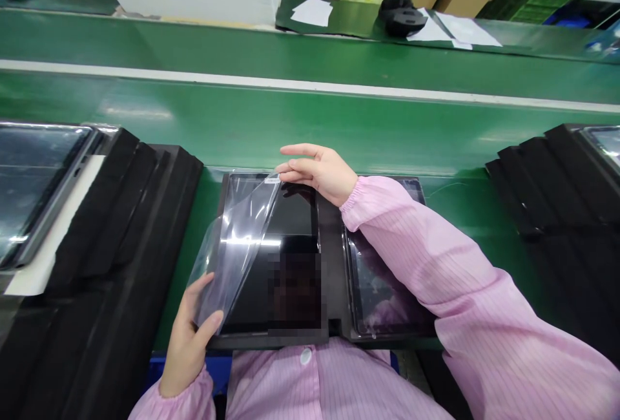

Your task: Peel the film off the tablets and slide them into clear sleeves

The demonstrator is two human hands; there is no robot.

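Clear film (232,271) slants lengthwise over the tablet (295,216), left hand (188,336) pinching its near lower edge, right hand (323,173) holding its far top corner.

Bright glare across clear film (238,240), right edge perhaps blurry

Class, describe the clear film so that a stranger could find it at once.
On the green bench, two dark screens lie side by side. Over the left one, the clear film slants between left hand and right hand. Unlike both screens, it is see-through.
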